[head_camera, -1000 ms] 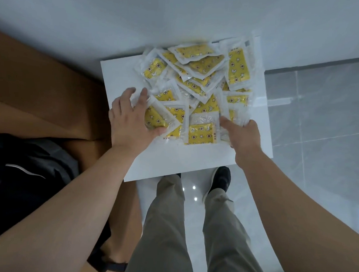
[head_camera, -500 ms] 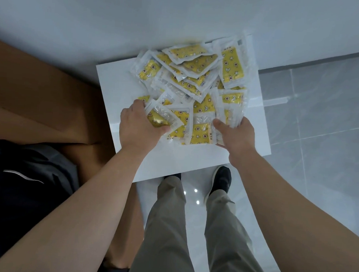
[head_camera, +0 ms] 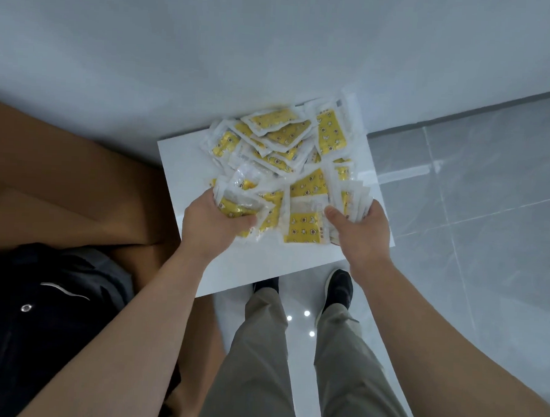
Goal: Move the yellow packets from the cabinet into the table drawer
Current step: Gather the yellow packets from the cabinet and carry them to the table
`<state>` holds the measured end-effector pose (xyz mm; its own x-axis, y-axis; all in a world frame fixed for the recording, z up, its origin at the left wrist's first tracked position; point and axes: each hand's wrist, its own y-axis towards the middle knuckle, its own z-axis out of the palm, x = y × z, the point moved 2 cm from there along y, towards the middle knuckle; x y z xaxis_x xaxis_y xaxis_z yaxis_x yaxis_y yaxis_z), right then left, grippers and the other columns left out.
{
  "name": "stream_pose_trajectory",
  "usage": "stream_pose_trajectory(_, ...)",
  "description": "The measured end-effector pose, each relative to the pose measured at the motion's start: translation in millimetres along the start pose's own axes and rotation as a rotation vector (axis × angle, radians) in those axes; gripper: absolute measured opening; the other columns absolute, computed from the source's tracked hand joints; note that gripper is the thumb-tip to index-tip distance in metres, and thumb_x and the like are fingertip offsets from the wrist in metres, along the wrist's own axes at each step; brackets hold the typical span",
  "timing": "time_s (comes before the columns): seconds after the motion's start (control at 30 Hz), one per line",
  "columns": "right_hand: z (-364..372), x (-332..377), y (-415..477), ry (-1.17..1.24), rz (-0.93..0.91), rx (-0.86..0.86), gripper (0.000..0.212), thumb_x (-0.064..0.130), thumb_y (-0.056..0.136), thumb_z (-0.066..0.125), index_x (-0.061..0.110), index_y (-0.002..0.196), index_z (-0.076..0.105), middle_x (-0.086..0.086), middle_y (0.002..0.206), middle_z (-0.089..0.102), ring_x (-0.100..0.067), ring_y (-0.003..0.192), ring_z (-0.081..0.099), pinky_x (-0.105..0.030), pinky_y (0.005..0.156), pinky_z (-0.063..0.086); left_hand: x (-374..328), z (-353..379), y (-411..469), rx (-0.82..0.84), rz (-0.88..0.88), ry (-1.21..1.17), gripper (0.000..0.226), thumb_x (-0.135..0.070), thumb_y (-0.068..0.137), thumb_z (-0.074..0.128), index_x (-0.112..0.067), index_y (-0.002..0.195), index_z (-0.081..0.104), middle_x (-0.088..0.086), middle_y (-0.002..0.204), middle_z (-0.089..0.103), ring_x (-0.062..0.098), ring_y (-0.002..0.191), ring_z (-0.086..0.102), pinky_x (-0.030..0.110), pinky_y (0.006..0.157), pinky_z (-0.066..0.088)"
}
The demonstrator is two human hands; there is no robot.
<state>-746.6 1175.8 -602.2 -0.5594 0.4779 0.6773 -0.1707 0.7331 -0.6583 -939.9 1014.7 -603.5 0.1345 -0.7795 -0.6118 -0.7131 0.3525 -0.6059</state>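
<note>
Plainly, both hands are loaded at the near edge of the packets (head_camera: 280, 135), which lie heaped on the white cabinet (head_camera: 264, 265) against the wall (head_camera: 244, 47). At the heap's near-left corner the left hand (head_camera: 212, 227) grips a crumpled bunch, thumb over the top and the other fingers tucked beneath, out of sight. At the near-right corner the right hand (head_camera: 358, 238) clasps a sheaf stood on edge, fingers (head_camera: 374, 212) curled round its outer side and thumb pressed on the inner.

So the rest of the heap lies ahead of both hands, toward the wall, and partly between them. One flat packet (head_camera: 304, 224) lies in that gap with its long axis running away from the person. It sits just beside the right thumb and a little farther from the left (the right hand is the nearer for it, though that hand looks full).

No drawer is in view. I judge the coming move to be a lift up and back toward the body. Overlapping packets beyond may drag along with it.
</note>
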Motion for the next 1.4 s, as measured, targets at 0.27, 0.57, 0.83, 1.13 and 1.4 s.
stream_pose_trajectory(0.27, -48, 70, -69, 0.204, 0.022, -0.008, 0.033, 0.021, 0.08, 0.086, 0.022, 0.106, 0.066, 0.003, 0.097, 0.077, -0.02, 0.091, 0.076, -0.049, 0.084, 0.062, -63, -53, -61, 0.101, -0.154, -0.351, 0.055, -0.009, 0.055, 0.097, -0.019, 0.104, 0.073, -0.002, 0.097, 0.078, 0.023, 0.089, 0.075, 0.048, 0.078, 0.062)
stream_pose_trajectory(0.57, -103, 137, -153, 0.566, 0.021, 0.023, 0.027, 0.008, 0.087, 0.078, 0.012, 0.112, 0.066, -0.008, 0.101, 0.078, -0.026, 0.087, 0.077, -0.039, 0.066, 0.062, -157, -90, -134, 0.239, -0.101, -0.525, 0.06, -0.022, 0.049, 0.093, -0.018, 0.106, 0.075, 0.005, 0.101, 0.077, 0.029, 0.093, 0.075, 0.057, 0.088, 0.057)
stream_pose_trajectory(0.83, -172, 103, -190, 0.842, -0.007, -0.092, 0.03, 0.005, 0.089, 0.075, 0.015, 0.116, 0.066, -0.006, 0.105, 0.078, -0.026, 0.092, 0.077, -0.042, 0.073, 0.063, -215, -44, -180, 0.431, 0.027, -0.306, 0.036, -0.01, 0.071, 0.084, -0.016, 0.106, 0.075, 0.006, 0.1, 0.078, 0.029, 0.094, 0.074, 0.053, 0.086, 0.058)
stream_pose_trajectory(1.13, -307, -11, -263, 1.164, -0.024, -0.356, 0.03, 0.007, 0.089, 0.074, 0.016, 0.116, 0.065, -0.005, 0.107, 0.078, -0.027, 0.094, 0.076, -0.043, 0.075, 0.061, -254, 96, -307, 0.689, 0.164, 0.0, 0.04, -0.014, 0.071, 0.085, -0.018, 0.109, 0.073, 0.003, 0.1, 0.078, 0.026, 0.095, 0.074, 0.042, 0.07, 0.06)
stream_pose_trajectory(1.4, -446, -165, -360, 1.366, -0.032, -0.624, 0.031, 0.01, 0.087, 0.076, 0.016, 0.116, 0.066, -0.005, 0.107, 0.078, -0.026, 0.093, 0.076, -0.047, 0.082, 0.06, -224, 250, -487, 0.904, 0.213, 0.162, 0.031, -0.006, 0.076, 0.079, -0.017, 0.105, 0.073, 0.006, 0.099, 0.078, 0.03, 0.094, 0.074, 0.055, 0.084, 0.058)
